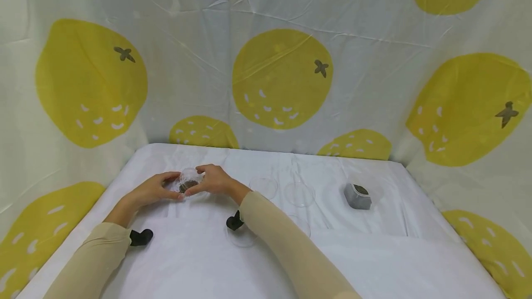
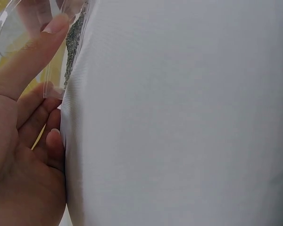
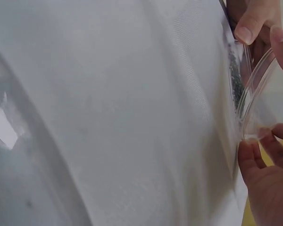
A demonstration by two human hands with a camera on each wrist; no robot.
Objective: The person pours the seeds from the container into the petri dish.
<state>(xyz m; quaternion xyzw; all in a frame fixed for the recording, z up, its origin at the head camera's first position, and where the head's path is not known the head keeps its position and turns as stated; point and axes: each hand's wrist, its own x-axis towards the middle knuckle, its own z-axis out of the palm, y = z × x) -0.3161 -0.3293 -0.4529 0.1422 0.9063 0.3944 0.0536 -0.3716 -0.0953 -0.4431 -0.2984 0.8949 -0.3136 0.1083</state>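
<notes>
While the L hand (image 1: 150, 191) holds the clear dish (image 2: 55, 87) at the L side of the table (image 1: 187, 253), thumb on the wall and other fingers curled round it, best to let that hand do only the bracing: light pressure, dish flat, so the dark green crumbs (image 2: 73, 44) inside don't jump. R hand (image 1: 214, 180), just beside it, has its fingers clamped on the rim of a clear round lid (image 3: 259, 101), spread wide across it; lid sits tilted at the dish, touching or just off it, can't tell which. I'd judge it wise to grip the lid by its edge only, move it slowly & watch for rims catching, b/c thin clear pcs look apt to slip. Mind the R sleeve (image 1: 291, 248) too: it hangs over loose pcs.

Qty, L to R: 2 hands w/ 1 dish & 1 lid between; 4 clear discs, i.e. 1 partly under the R wrist (image 1: 243, 243), 2 farther back (image 1: 264, 189) (image 1: 300, 194), 1 part-hidden by the sleeve (image 1: 302, 223); then 1 grey tub (image 1: 357, 202), dark stuff on top, well apart.
</notes>
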